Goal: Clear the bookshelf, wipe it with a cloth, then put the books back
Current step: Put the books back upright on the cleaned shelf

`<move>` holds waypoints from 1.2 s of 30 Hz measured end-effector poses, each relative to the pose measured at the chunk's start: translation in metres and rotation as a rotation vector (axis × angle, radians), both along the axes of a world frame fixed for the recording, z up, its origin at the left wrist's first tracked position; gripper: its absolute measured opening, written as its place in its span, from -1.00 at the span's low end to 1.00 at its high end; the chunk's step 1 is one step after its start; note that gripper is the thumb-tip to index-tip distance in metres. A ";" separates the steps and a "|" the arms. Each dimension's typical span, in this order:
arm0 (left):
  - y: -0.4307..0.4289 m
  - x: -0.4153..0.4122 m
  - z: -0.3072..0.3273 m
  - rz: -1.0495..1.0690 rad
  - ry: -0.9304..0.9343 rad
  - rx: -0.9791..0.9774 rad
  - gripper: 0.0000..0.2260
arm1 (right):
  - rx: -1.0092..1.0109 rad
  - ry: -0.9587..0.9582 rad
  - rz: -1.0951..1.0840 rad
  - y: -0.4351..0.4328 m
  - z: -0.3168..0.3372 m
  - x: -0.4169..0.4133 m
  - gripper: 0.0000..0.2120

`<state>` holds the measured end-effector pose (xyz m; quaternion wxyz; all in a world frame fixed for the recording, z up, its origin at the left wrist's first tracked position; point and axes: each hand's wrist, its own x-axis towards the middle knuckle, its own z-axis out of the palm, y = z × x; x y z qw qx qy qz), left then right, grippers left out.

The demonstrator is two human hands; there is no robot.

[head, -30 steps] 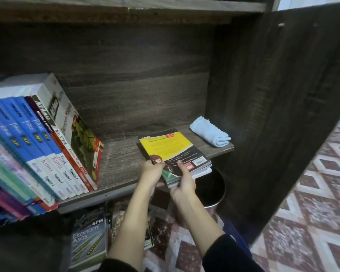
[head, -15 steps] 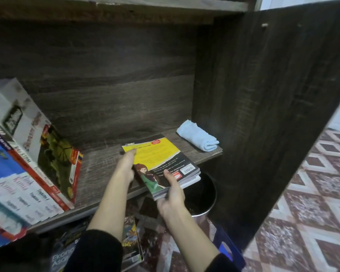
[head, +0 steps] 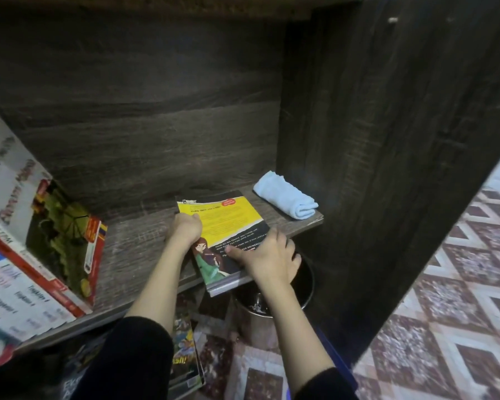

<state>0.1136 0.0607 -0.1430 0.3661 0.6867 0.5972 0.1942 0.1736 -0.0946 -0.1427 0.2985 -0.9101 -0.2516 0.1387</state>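
Book stack point(head: 228, 223) overhung shelf point(head: 133, 249) edge. Left hand point(head: 185, 230) gripped its left side, right hand point(head: 267, 259) pinched the near corner. Cloth point(head: 286, 199) lay near.

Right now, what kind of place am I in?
Likely a room at home, perhaps a study corner: a dark wooden bookshelf, school textbooks leaning on it, and a patterned floor.

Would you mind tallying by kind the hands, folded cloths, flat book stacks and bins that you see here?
Flat stacks: 1, the book stack.
Hands: 2, the left hand and the right hand, both gripping it.
Cloths: 1, the light-blue cloth.
Bins: 1, the metal bin.
Total: 5.
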 end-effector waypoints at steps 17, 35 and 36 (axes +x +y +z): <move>-0.037 -0.038 -0.023 -0.053 -0.154 -0.020 -0.71 | -0.057 -0.002 0.056 0.017 0.027 0.020 -0.36; -0.056 -0.042 -0.009 0.110 0.009 0.090 -0.70 | 0.112 0.312 0.056 0.020 0.026 0.017 -0.45; -0.056 -0.043 -0.008 0.099 0.031 0.099 -0.70 | 0.140 0.356 0.076 0.022 0.024 0.019 -0.52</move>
